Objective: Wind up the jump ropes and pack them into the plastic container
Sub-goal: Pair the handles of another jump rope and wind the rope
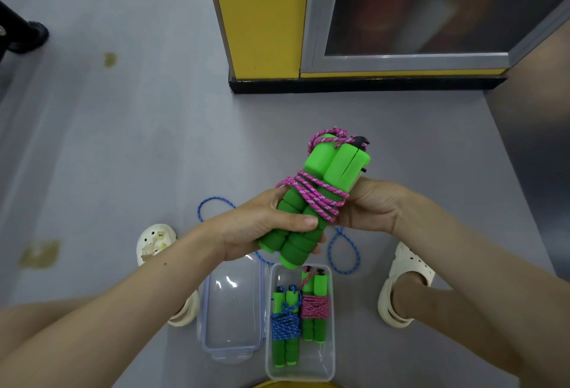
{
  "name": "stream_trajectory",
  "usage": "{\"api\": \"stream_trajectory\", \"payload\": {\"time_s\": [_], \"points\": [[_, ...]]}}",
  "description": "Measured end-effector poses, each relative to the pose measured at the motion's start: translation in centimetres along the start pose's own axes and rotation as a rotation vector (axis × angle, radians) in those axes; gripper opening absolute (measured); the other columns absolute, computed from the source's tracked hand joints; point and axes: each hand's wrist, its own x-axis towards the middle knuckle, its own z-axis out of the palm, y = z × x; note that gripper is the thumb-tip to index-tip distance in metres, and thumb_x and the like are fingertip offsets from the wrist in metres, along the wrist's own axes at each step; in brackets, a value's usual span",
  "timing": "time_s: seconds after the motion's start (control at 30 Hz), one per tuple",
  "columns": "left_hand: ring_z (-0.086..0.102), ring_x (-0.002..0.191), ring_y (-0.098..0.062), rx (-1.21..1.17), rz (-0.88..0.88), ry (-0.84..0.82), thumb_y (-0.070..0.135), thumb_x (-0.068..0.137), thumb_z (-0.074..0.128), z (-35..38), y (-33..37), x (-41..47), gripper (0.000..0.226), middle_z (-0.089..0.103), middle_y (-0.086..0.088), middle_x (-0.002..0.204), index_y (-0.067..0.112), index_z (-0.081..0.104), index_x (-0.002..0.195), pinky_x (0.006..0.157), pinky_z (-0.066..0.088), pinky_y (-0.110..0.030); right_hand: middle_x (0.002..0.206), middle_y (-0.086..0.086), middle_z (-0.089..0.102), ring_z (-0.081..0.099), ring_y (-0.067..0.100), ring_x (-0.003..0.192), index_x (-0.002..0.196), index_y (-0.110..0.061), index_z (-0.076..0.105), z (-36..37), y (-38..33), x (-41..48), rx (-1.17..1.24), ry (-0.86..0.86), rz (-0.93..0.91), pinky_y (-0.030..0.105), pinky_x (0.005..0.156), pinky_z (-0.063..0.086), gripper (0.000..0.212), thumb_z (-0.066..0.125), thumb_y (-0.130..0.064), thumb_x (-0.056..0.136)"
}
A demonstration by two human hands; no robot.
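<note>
Holding one jump rope (320, 165) above the floor between both hands, with its two green handles side by side and tilted up and to the right. Gripping the foam ends of the handles with the left hand (271, 227), with the thumb curled across the front and the fingers wrapped behind. Closing the right hand (370, 205) round the middle of the bundle from the right, at the pink cord (311, 193) wound in several turns about both handles; fingertips hidden behind the bundle. Leaving a short loop of pink cord free at the top of the handles, beside a dark end cap.

Showing, below the hands on the grey floor (123, 141), the clear plastic container (330, 357), open, with two wound ropes lying lengthwise inside, side by side: a blue-corded bundle (285, 326) on the left and a pink-corded bundle (313, 307) on the right, set slightly further from the person. Showing the clear lid (234, 310) against the container's left wall. Showing a loose blue rope (342, 252) on the floor beyond the container, partly hidden by the hands. Framing the container between two pale clogs (155, 242). Closing the top of the view with a yellow cabinet (262, 17) and a glazed panel (431, 8).
</note>
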Motion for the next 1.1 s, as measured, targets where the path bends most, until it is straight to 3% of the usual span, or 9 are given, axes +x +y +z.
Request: {"api": "stream_trajectory", "payload": {"time_s": [0.07,0.13,0.2,0.3,0.43,0.7,0.8,0.9,1.1], "points": [[0.066,0.086,-0.029,0.029,0.001,0.021,0.008,0.076,0.065,-0.2,-0.2,-0.1,0.029,0.07,-0.01,0.089,0.008,0.06,0.105,0.093,0.05,-0.055,0.104,0.015,0.066,0.061,0.026,0.095,0.1,-0.004,0.065,0.5,-0.4,-0.2,-0.127,0.059,0.003,0.044,0.092,0.05,0.029,0.074,-0.018,0.075],[0.066,0.085,-0.029,0.051,0.002,0.036,0.008,0.076,0.066,-0.4,-0.4,-0.1,0.029,0.069,-0.011,0.089,0.005,0.06,0.105,0.092,0.051,-0.053,0.081,0.001,0.071,0.066,0.012,0.074,0.09,-0.009,0.064,1.0,-0.7,-0.4,-0.201,0.113,-0.005,0.027,0.066,0.056,0.007,0.058,-0.008,0.087],[0.067,0.083,-0.028,0.051,0.012,0.057,0.009,0.076,0.067,-0.5,-0.4,-0.1,0.031,0.069,-0.012,0.089,0.003,0.06,0.105,0.087,0.055,-0.046,0.072,-0.001,0.068,0.062,0.008,0.063,0.087,-0.009,0.062,1.0,-0.7,-0.4,-0.241,0.163,-0.033,0.021,0.054,0.052,0.013,0.051,-0.004,0.092],[0.067,0.084,-0.027,0.049,0.04,0.106,0.012,0.075,0.068,-0.6,-0.4,0.1,0.032,0.07,-0.013,0.091,0.005,0.061,0.106,0.079,0.055,-0.038,0.08,0.008,0.06,0.054,0.014,0.067,0.099,0.0,0.06,0.7,-0.5,-0.2,-0.208,0.215,-0.075,0.023,0.057,0.045,0.016,0.052,0.008,0.088],[0.068,0.083,-0.026,0.072,0.038,0.158,0.013,0.075,0.076,-0.6,-0.4,0.4,0.035,0.07,-0.012,0.092,0.006,0.061,0.106,0.076,0.055,-0.036,0.085,0.01,0.058,0.048,0.015,0.068,0.099,-0.001,0.058,0.1,-0.7,-0.4,-0.055,0.101,-0.018,0.022,0.053,0.037,0.024,0.05,0.016,0.083],[0.068,0.074,-0.017,0.169,0.045,0.312,0.005,0.083,0.068,-0.7,-0.2,0.7,0.023,0.069,-0.006,0.084,0.003,0.061,0.106,0.064,0.054,-0.026,0.062,0.001,0.058,0.052,0.007,0.053,0.081,-0.006,0.059,0.3,-0.9,-0.3,-0.215,0.193,0.082,0.016,0.048,0.039,0.018,0.049,0.007,0.089],[0.068,0.065,-0.013,0.222,0.069,0.351,0.002,0.084,0.067,-0.5,0.0,0.9,0.016,0.067,-0.003,0.075,0.005,0.06,0.098,0.057,0.053,-0.024,0.063,0.005,0.055,0.05,0.008,0.05,0.08,-0.003,0.059,0.4,-0.6,0.1,-0.04,0.281,0.097,0.015,0.045,0.041,0.015,0.05,0.004,0.089],[0.065,0.058,-0.009,0.295,0.079,0.38,0.004,0.084,0.068,-0.5,-0.1,1.1,0.013,0.067,0.004,0.065,0.007,0.059,0.093,0.053,0.051,-0.022,0.068,0.01,0.065,0.062,0.012,0.053,0.085,0.001,0.062,0.7,-0.2,0.3,0.11,0.32,0.138,0.016,0.046,0.048,0.015,0.049,0.004,0.09],[0.065,0.063,-0.007,0.433,0.089,0.508,0.013,0.082,0.073,-0.4,-0.8,2.2,0.02,0.066,0.0,0.074,0.011,0.058,0.094,0.056,0.051,-0.02,0.05,0.008,0.059,0.056,0.009,0.039,0.078,0.001,0.056,1.4,0.2,1.0,0.37,0.509,0.165,0.013,0.039,0.044,0.017,0.047,0.004,0.092]]}}
